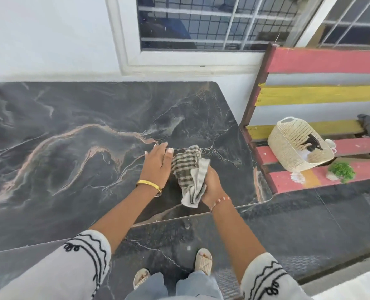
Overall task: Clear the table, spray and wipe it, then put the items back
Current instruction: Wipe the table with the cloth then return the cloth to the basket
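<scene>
Table (71, 131): my right hand (211, 185) grips the cloth (190, 174) (checked); my left hand (157, 164), fingers straight, touches it.

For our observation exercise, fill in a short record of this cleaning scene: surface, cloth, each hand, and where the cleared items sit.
surface: dark marble-patterned table, bare top
cloth: checked green-and-white rag, bunched above the table's near right part
right hand: grips the rag from below
left hand: fingers straight, flat against the rag
cleared items: cream woven basket and small green potted plant on the red-and-yellow slatted bench
</scene>
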